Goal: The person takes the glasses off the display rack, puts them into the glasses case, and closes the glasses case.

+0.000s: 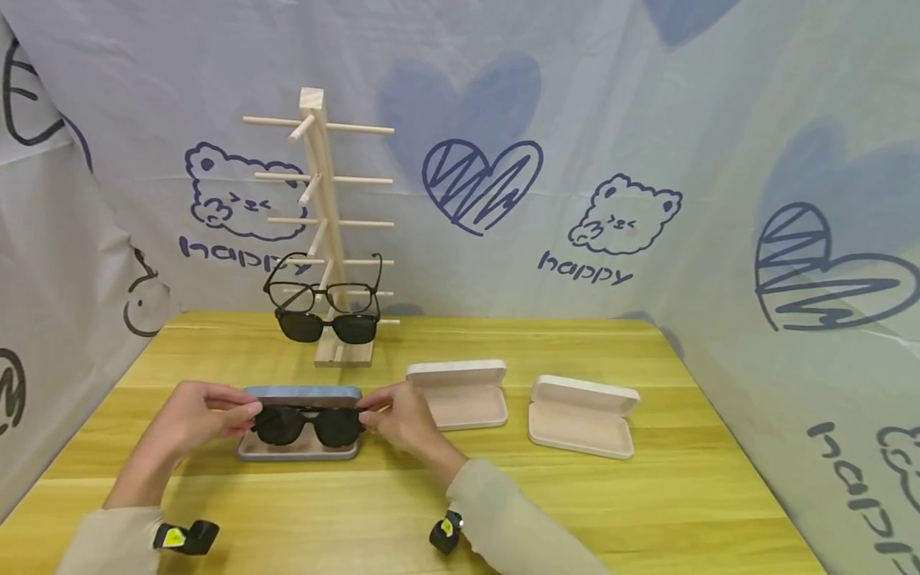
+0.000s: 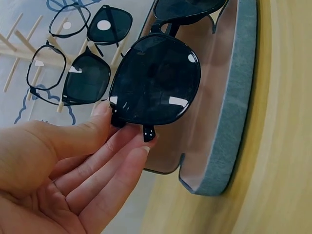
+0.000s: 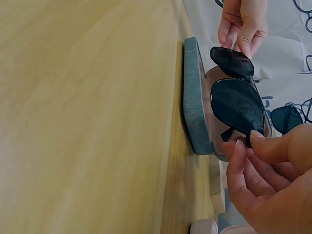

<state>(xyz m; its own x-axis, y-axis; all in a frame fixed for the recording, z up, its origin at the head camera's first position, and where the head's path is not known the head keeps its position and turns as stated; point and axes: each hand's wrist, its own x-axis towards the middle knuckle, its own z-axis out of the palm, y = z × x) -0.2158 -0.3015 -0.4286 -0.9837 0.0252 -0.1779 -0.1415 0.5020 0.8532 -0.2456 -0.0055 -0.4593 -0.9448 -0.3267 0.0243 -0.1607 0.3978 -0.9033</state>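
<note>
Black sunglasses (image 1: pixel 307 425) (image 2: pixel 156 85) (image 3: pixel 236 100) hang just above an open grey-blue glasses case (image 1: pixel 298 454) (image 2: pixel 229 122) (image 3: pixel 194 97) on the yellow table (image 1: pixel 460 495). My left hand (image 1: pixel 204 411) (image 2: pixel 73 161) pinches the left end of the frame between thumb and fingers. At the other end my right hand (image 1: pixel 398 415) (image 3: pixel 265 170) pinches the frame by its hinge. The temples look folded.
A wooden rack (image 1: pixel 323 224) stands behind the case, carrying clear-lens glasses (image 1: pixel 323 291) (image 2: pixel 48 70) and another pair of sunglasses (image 1: pixel 327 326) (image 2: pixel 85 80). Two open white cases (image 1: pixel 460 395) (image 1: pixel 582 417) lie to the right. Printed cloth walls enclose the table.
</note>
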